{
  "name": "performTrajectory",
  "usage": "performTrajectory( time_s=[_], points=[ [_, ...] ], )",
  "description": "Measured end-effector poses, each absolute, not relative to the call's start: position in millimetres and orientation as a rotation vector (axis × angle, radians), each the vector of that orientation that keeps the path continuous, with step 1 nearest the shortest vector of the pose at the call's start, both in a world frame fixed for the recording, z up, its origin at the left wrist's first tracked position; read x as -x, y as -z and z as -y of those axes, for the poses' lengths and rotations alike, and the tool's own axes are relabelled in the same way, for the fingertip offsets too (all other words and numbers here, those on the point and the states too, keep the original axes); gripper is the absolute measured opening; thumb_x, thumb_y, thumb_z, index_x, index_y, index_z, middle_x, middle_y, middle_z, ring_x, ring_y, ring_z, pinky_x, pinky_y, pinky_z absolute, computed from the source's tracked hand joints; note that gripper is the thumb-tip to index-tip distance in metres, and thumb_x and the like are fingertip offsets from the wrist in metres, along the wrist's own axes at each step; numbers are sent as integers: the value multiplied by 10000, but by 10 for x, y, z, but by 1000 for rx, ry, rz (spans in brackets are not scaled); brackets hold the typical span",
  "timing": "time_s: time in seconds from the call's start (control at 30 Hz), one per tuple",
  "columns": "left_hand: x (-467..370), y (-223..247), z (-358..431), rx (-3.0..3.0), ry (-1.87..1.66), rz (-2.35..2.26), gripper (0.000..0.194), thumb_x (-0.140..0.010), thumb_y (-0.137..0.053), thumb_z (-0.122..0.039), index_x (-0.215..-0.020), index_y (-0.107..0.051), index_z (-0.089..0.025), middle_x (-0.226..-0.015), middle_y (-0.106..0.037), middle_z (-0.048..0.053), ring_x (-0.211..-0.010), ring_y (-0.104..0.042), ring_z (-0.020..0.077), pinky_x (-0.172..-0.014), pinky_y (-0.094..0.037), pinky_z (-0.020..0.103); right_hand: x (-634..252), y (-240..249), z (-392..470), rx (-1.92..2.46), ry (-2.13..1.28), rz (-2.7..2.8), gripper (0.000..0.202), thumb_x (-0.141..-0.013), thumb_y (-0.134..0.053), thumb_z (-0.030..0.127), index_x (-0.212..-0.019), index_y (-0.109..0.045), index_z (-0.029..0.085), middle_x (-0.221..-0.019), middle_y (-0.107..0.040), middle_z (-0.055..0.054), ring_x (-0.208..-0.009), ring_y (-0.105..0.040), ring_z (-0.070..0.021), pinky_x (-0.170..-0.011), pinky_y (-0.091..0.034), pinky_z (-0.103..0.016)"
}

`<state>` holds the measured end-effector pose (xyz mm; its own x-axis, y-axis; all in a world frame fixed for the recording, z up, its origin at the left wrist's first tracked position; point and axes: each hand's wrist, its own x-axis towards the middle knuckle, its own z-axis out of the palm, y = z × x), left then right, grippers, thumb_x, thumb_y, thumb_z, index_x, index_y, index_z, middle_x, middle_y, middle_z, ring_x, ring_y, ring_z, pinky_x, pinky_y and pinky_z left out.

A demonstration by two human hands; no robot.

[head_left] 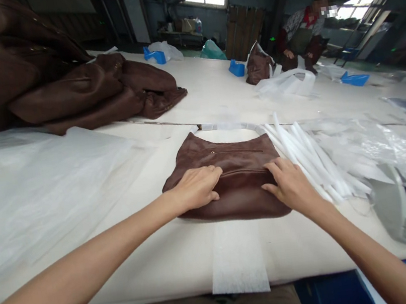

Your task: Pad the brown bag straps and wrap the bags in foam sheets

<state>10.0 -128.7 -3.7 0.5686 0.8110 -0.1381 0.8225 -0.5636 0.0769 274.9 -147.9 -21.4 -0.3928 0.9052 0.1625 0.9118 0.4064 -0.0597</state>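
A brown leather handbag [240, 194] lies flat on the table in front of me, its strap wrapped in white material [224, 126] and looped out beyond the top edge. My left hand [198, 187] rests on the bag's left part, thumb apart from the fingers, by a seam across the front. On the right part, my right hand [289, 180] touches the same seam, with thumb and fingers also spread. From under the bag a white strip of sheet [238, 258] runs toward me over the table edge.
White foam-like sticks [310, 156] and clear plastic [389, 149] lie at right, near a grey tape dispenser [402, 208]. Brown bags [102, 88] are piled at left behind translucent sheets [40, 186]. Another person [301, 30] works across the table [209, 90].
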Motion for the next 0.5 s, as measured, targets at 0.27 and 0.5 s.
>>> performTrajectory(
  time_s=[0.27,0.5],
  points=[
    [-43,84,1277,-2743,-29,-1272,186,-859,-657,-246,-1038,-607,-252,-921,-617,5,-849,-623,190,-562,-344,262,-2214,709,2125,1113,57,2614,329,-985,-485,234,-1288,-562,134,-1121,-637,-128,-966,-542,-247,-842,-397,-414],
    [-25,472,1370,-3131,-277,-1132,291,-928,-448,-110,-1081,-642,-262,-788,-560,16,-698,-530,151,-504,-329,267,-2132,944,1850,1307,-80,2571,377,-956,-527,232,-1330,-563,207,-1154,-638,-111,-983,-559,-243,-837,-451,-394]
  ],
)
